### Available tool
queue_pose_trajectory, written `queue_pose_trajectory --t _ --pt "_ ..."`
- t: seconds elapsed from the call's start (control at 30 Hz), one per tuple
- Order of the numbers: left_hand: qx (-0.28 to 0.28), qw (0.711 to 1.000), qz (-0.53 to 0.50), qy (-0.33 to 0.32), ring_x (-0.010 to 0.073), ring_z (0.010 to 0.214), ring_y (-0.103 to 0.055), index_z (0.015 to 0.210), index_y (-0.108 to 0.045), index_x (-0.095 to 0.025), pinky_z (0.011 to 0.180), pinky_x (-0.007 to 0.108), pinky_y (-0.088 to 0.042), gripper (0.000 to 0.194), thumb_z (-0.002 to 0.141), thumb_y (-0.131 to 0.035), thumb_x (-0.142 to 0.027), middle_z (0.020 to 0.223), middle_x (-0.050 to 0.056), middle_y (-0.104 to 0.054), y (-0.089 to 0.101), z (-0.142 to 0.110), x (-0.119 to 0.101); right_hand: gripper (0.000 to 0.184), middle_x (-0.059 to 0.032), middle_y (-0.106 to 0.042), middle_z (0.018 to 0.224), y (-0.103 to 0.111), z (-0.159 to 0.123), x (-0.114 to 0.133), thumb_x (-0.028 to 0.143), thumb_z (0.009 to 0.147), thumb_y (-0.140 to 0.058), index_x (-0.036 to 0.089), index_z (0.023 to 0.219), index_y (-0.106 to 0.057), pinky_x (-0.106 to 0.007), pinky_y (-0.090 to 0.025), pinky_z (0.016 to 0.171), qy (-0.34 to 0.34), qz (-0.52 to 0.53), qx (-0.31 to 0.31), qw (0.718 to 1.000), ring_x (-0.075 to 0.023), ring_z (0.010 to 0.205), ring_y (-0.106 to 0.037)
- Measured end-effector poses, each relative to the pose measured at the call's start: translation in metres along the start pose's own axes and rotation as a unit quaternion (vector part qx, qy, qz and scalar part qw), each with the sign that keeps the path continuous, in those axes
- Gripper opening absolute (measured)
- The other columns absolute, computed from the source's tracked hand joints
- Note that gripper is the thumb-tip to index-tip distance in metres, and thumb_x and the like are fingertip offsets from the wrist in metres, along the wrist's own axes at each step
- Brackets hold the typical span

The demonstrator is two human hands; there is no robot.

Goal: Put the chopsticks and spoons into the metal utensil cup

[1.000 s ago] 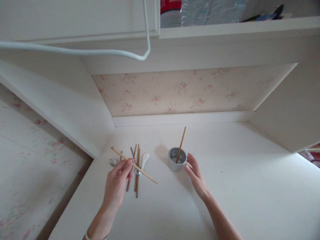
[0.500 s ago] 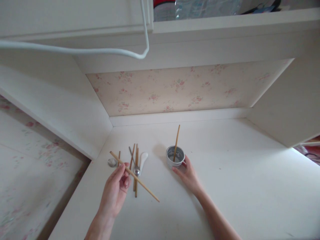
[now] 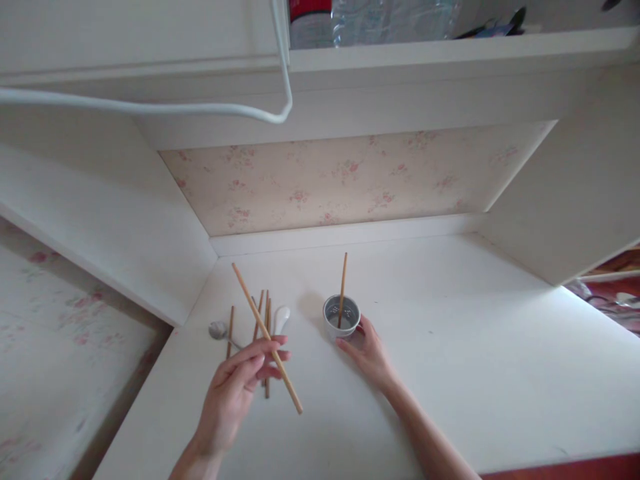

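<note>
Here the left hand [image 3: 237, 387] pinches a chopstick [image 3: 267, 337] above the table [image 3: 450, 347], tilted toward eleven o'clock, while the right hand [image 3: 367, 350] grips a cup [image 3: 341, 318] holding one upright chopstick [image 3: 343, 287]; a loose pinch could drop the stick onto the pile [image 3: 265, 320] at ten o'clock.

The surface [image 3: 450, 347] is plain white. The chopstick [image 3: 260, 320] in the left hand [image 3: 235, 393] is light brown wood; the loose chopsticks [image 3: 267, 313] at centre left match it. The cup [image 3: 341, 318] is pale grey with a darker grey, dotted inside, and holds one upright brown chopstick [image 3: 343, 280]. The spoon [image 3: 280, 319] beside the sticks is white; a second spoon [image 3: 218, 329] is silver. The back panel [image 3: 350, 180] is cream with small pink flowers. The cable [image 3: 150, 107] at upper left is white.
</note>
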State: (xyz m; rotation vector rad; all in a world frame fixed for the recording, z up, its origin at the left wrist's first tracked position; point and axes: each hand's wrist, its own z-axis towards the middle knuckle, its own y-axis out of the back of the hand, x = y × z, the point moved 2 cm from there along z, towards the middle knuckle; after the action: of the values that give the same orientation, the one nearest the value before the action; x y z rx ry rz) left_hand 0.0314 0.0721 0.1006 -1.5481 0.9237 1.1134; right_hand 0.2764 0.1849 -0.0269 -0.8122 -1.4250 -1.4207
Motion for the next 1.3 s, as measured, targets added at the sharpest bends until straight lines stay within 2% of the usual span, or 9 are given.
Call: queue_pose_trajectory --t 0.07,0.17,0.23,0.33,0.43,0.53,0.7,0.83,1.3 --pt "-0.012 0.996 0.078 -0.031 0.0282 0.095 -0.068 0.096 -0.074 -0.016 0.085 0.041 -0.056 0.026 0.080 -0.069 -0.036 0.107 0.014 -0.072 -0.007 0.009 -0.003 0.066 -0.0099 -0.060 0.128 -0.001 -0.004 0.001 0.045 0.073 -0.074 0.025 0.129 -0.049 -0.049 -0.045 0.096 0.008 -0.007 0.004 1.000 -0.0305 0.113 -0.058" --pt "0.007 0.985 0.162 -0.066 0.0224 0.089 -0.069 0.101 -0.067 -0.016 0.085 0.037 -0.055 0.026 0.083 -0.067 -0.034 0.104 0.013 -0.072 -0.025 0.024 -0.008 0.064 -0.0090 -0.060 0.127 -0.004 -0.010 0.003 0.041 0.073 -0.075 0.025 0.129 -0.049 -0.048 -0.044 0.098 0.027 -0.020 0.007 0.999 -0.0304 0.116 -0.056" --pt "0.043 0.984 0.143 -0.093 0.0193 0.085 -0.069 0.110 -0.055 -0.020 0.080 0.036 -0.056 0.030 0.084 -0.066 -0.031 0.110 0.011 -0.070 -0.042 0.034 -0.013 0.065 -0.0089 -0.060 0.127 -0.005 -0.013 0.004 0.040 0.071 -0.076 0.025 0.129 -0.050 -0.048 -0.043 0.099 0.032 -0.028 0.005 0.999 -0.0309 0.118 -0.055" --pt "0.083 0.984 0.090 -0.132 0.0147 0.078 -0.069 0.118 -0.032 -0.029 0.075 0.035 -0.057 0.051 0.083 -0.068 -0.026 0.117 0.008 -0.067 -0.065 0.050 -0.020 0.066 -0.0087 -0.060 0.126 -0.006 -0.015 0.004 0.040 0.070 -0.077 0.026 0.128 -0.051 -0.048 -0.043 0.099 0.040 -0.031 0.006 0.999 -0.0315 0.117 -0.055" --pt "0.076 0.982 0.098 -0.145 0.0144 0.078 -0.069 0.126 -0.025 -0.031 0.076 0.034 -0.057 0.063 0.081 -0.069 -0.026 0.108 0.005 -0.069 -0.080 0.068 -0.024 0.067 -0.0083 -0.060 0.127 -0.005 -0.015 0.004 0.040 0.069 -0.077 0.027 0.130 -0.051 -0.048 -0.043 0.099 0.047 -0.037 0.011 0.998 -0.0311 0.117 -0.055" --pt "0.046 0.977 0.151 -0.140 0.0173 0.083 -0.069 0.129 -0.037 -0.025 0.075 0.031 -0.056 0.057 0.082 -0.067 -0.037 0.100 0.006 -0.070 -0.085 0.086 -0.020 0.067 -0.0080 -0.060 0.126 -0.004 -0.015 0.004 0.040 0.070 -0.077 0.027 0.130 -0.051 -0.047 -0.044 0.098 0.050 -0.043 0.014 0.998 -0.0303 0.116 -0.055" --pt "0.049 0.964 0.223 -0.139 0.0168 0.080 -0.069 0.111 -0.054 -0.021 0.076 0.030 -0.055 0.039 0.087 -0.055 -0.051 0.096 0.007 -0.071 -0.087 0.103 0.003 0.066 -0.0079 -0.061 0.124 -0.003 -0.015 0.005 0.040 0.069 -0.077 0.026 0.128 -0.051 -0.046 -0.045 0.096 0.054 -0.044 0.012 0.997 -0.0302 0.114 -0.056" --pt "0.049 0.951 0.269 -0.143 0.0188 0.084 -0.070 0.100 -0.060 -0.019 0.076 0.029 -0.054 0.034 0.089 -0.052 -0.051 0.094 0.007 -0.072 -0.090 0.105 0.020 0.065 -0.0078 -0.061 0.124 -0.001 -0.015 0.008 0.039 0.070 -0.077 0.026 0.129 -0.051 -0.045 -0.045 0.096 0.063 -0.038 0.015 0.997 -0.0297 0.114 -0.056" --pt "0.072 0.914 0.357 -0.179 0.0210 0.087 -0.068 0.096 -0.070 -0.018 0.077 0.030 -0.053 0.034 0.090 -0.051 -0.046 0.095 0.009 -0.072 -0.093 0.109 0.049 0.065 -0.0087 -0.061 0.124 -0.001 -0.015 0.007 0.038 0.070 -0.077 0.026 0.129 -0.052 -0.048 -0.044 0.097 0.067 -0.036 0.012 0.997 -0.0307 0.115 -0.055"
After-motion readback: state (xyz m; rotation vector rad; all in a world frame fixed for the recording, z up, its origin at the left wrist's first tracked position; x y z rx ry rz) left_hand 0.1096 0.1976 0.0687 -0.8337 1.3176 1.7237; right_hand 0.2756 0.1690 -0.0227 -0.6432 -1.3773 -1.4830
